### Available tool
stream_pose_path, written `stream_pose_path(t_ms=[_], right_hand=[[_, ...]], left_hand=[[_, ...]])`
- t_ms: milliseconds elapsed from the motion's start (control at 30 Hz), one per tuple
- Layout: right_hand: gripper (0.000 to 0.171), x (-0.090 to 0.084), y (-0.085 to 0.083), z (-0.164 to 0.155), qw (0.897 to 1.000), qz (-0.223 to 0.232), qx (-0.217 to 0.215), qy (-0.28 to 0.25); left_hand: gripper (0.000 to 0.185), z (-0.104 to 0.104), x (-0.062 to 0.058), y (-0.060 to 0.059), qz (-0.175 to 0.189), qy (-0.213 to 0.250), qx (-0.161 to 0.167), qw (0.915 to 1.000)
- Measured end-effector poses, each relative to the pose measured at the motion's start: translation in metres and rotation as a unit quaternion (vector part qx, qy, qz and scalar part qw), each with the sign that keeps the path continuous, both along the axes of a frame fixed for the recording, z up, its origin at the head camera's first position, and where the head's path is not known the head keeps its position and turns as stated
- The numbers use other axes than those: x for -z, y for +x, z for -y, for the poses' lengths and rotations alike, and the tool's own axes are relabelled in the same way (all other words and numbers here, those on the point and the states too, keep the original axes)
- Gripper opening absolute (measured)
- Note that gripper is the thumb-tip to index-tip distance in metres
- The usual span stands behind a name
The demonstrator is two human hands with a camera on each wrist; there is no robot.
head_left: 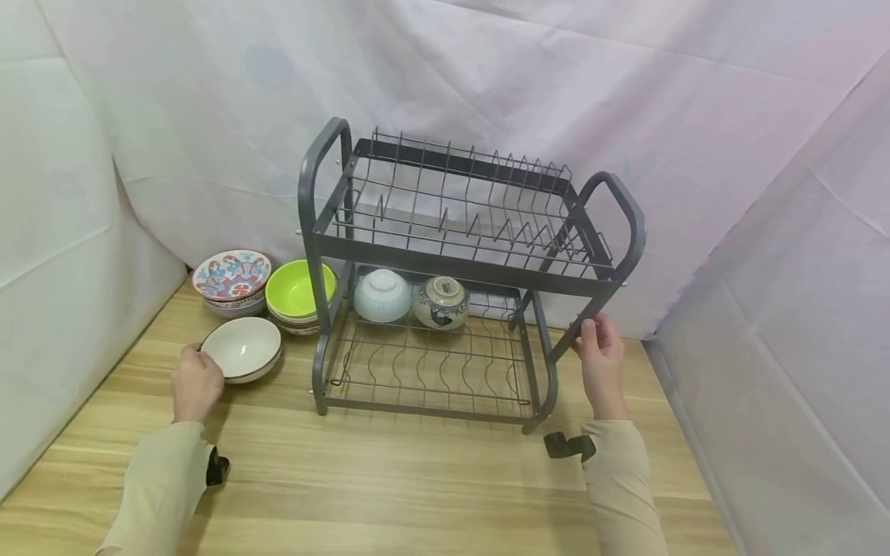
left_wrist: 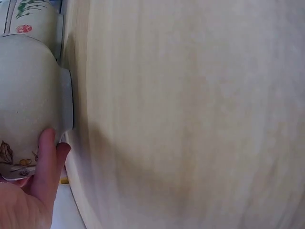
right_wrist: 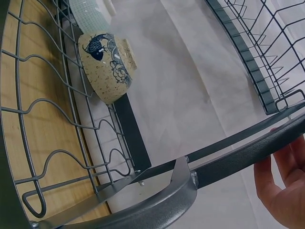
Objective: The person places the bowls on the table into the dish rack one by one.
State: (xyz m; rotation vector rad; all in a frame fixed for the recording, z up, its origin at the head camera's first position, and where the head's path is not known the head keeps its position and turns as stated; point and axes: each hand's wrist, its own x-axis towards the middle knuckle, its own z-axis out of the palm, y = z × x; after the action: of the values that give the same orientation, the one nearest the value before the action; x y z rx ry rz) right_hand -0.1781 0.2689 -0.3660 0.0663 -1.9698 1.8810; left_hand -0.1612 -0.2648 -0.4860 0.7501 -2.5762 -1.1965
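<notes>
My left hand (head_left: 198, 382) grips a white bowl (head_left: 242, 347) with a thin brown rim by its left side. In the left wrist view, fingers (left_wrist: 45, 160) lie along the outside of this bowl (left_wrist: 28, 90), which carries a small leaf and berry pattern near its rim. On the other side, my right hand (head_left: 601, 363) holds the right upright of a dark grey two-tier dish rack (head_left: 445, 259). The right wrist view has its fingertips (right_wrist: 267, 176) at the rack's side bar (right_wrist: 238, 160).
Upside down on the rack's lower tier, at the back, sit a pale blue bowl (head_left: 382, 297) and a speckled bowl (head_left: 441, 305) with a blue fish. Left of the rack stand stacked bowls, topped by a patterned bowl (head_left: 232, 276) and a lime green bowl (head_left: 299, 289). White cloth (head_left: 229, 116) hangs behind.
</notes>
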Motion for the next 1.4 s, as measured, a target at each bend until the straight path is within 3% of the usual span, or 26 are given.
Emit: stream_pose_path(t_ms=[100,267,500,700,967,1200,1400], right_hand=[[0.011,0.0,0.001,0.001,1.0,0.002,-0.002,0.0],[0.011,0.0,0.0,0.001,1.0,0.0,-0.005,0.003],[0.011,0.002,-0.001,0.0,1.0,-0.01,-0.005,-0.005],[0.011,0.001,0.0,0.001,1.0,-0.003,-0.009,-0.001],[0.011,-0.002,0.0,0.002,1.0,0.003,0.0,0.001],[0.011,-0.002,0.0,0.003,1.0,0.007,0.007,0.006],[0.012,-0.002,0.002,0.003,1.0,0.015,0.017,0.013]], left_hand=[[0.048,0.002,-0.002,0.001,0.012,0.005,0.005,0.9999],[0.046,0.003,-0.008,0.01,0.008,-0.034,0.032,0.9989],[0.038,-0.001,-0.029,0.032,-0.052,-0.101,0.083,0.99],[0.034,-0.016,-0.046,0.056,-0.081,-0.126,0.128,0.9804],[0.026,-0.045,-0.057,0.08,-0.127,-0.113,0.179,0.9692],[0.023,-0.068,-0.065,0.093,-0.13,-0.108,0.213,0.9624],[0.021,-0.093,-0.068,0.097,-0.128,-0.084,0.244,0.9575]])
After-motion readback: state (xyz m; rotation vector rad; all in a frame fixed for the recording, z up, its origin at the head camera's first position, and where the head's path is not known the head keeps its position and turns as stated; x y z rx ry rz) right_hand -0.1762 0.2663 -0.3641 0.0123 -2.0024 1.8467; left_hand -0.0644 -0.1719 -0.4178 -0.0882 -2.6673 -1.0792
